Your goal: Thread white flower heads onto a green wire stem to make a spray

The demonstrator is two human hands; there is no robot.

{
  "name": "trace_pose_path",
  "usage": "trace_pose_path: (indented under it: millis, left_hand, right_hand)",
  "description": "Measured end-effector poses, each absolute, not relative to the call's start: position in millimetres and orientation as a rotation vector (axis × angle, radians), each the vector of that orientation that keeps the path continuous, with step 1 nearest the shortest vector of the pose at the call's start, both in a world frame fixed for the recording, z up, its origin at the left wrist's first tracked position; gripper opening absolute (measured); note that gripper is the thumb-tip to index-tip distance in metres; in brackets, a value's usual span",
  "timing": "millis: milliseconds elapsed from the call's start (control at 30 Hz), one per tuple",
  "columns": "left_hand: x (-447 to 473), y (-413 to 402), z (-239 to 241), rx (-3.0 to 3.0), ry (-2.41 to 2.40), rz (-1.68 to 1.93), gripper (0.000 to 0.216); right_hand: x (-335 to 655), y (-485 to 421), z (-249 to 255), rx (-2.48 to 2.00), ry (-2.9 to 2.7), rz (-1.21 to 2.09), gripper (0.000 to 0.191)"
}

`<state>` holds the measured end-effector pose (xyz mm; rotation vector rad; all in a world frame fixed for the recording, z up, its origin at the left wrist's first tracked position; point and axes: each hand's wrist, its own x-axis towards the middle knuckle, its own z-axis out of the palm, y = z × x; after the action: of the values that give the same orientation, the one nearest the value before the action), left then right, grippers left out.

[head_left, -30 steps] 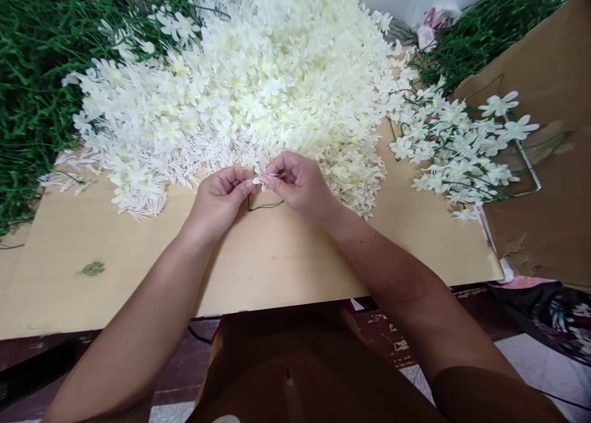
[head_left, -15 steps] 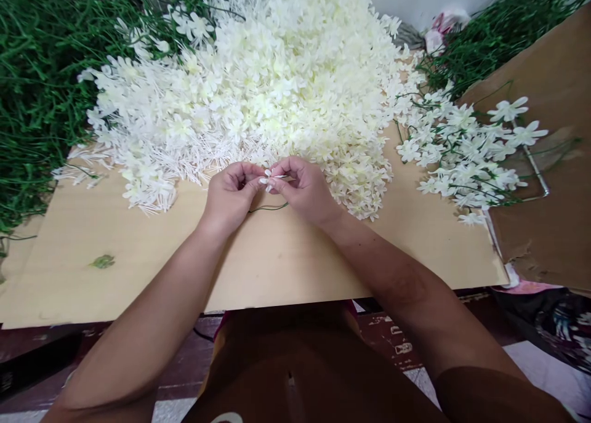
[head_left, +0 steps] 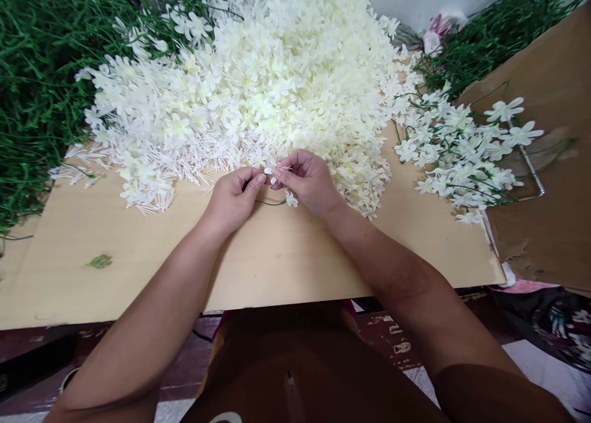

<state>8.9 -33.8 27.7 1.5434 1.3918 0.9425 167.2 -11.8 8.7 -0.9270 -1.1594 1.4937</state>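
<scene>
My right hand (head_left: 310,181) pinches a small white artificial flower (head_left: 271,174) between thumb and forefinger, its petals pointing toward the left hand. Close beside it, my left hand (head_left: 233,200) has thumb and fingers pressed together on a thin green stem (head_left: 271,203); the gripped part is hidden. That stem curves out below the fingers to a white blossom (head_left: 291,199) at its end. The fingertips of both hands almost meet over the board, just in front of a big heap of loose white flowers (head_left: 286,90).
The light wooden board (head_left: 286,263) carries everything. At left lies a mass of green stems (head_left: 41,90); more green stems (head_left: 503,35) are at the back right. Finished-looking flower sprays (head_left: 462,146) rest beside a cardboard sheet (head_left: 549,183). A green leaf scrap (head_left: 100,261) lies front left.
My hands have drawn slightly apart and the right one has risen a little. The blossom on the stem's end now shows below the right hand, where it was hidden before.
</scene>
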Motion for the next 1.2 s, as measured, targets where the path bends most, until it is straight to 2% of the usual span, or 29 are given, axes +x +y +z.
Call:
trace_pose_path:
  millis: [300, 700, 1000, 1200]
  left_hand:
    - [4.8, -32.5, 24.3, 1.473, 1.240, 0.970, 0.029]
    - [5.7, -32.8, 20.7, 1.402, 1.212, 1.038, 0.033]
    - [6.6, -33.5, 23.3, 1.493, 1.228, 1.026, 0.038]
    - [7.8, -31.4, 23.0, 1.491, 1.234, 1.001, 0.032]
  right_hand:
    - [167.3, -13.8, 12.9, -0.905, -1.039, 1.704, 0.043]
    - [156.1, -21.3, 4.3, -0.881, -1.056, 1.627, 0.043]
    - [151.7, -26.5, 9.6, -0.941, -1.180, 1.452, 0.040]
    - [151.6, -25.3, 9.9, -0.984, -1.188, 1.442, 0.042]
